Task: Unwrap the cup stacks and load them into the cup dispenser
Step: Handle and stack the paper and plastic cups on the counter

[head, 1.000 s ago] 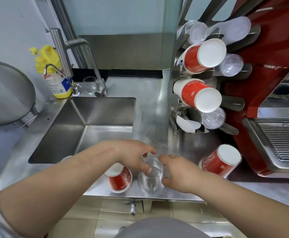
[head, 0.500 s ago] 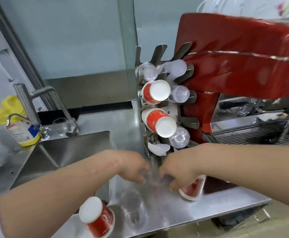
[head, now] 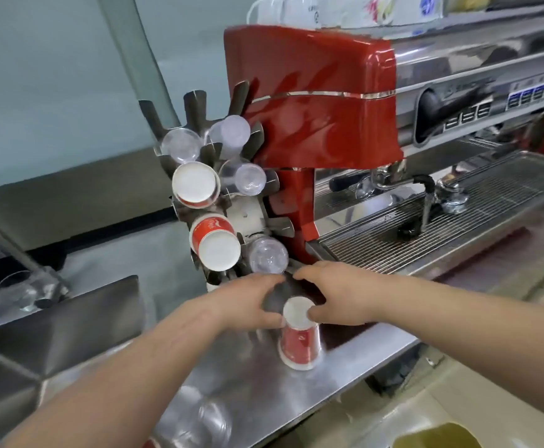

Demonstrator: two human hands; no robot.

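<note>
Nearest you, at the bottom edge of the steel desk (head: 251, 392), a stack of clear plastic cups (head: 209, 425) lies blurred, and just beside it a sliver of red shows that could be another paper cup, though the blur makes that hard to tell. Further in, a red paper cup stack (head: 299, 337) stands upside down on the desk, its white base facing up. Your left hand (head: 248, 302) sits on its left side and your right hand (head: 338, 295) on its right, both with fingers curled and thumbs touching the top of the stack near its white base, so the two hands pinch it between them; the fingertips of both nearly meet behind the stack. Just beyond your hands stands the cup dispenser (head: 251, 215), a rack of angled metal tubes. Two red paper cup stacks (head: 212, 244) poke out of its left column with white bases toward you, and clear cup stacks (head: 267, 257) fill several tubes beside and above them. Behind the rack rises the red espresso machine (head: 312, 92), its drip grille (head: 458, 218) stretching off to your right, and the sink (head: 70, 318) lies to your left.
</note>
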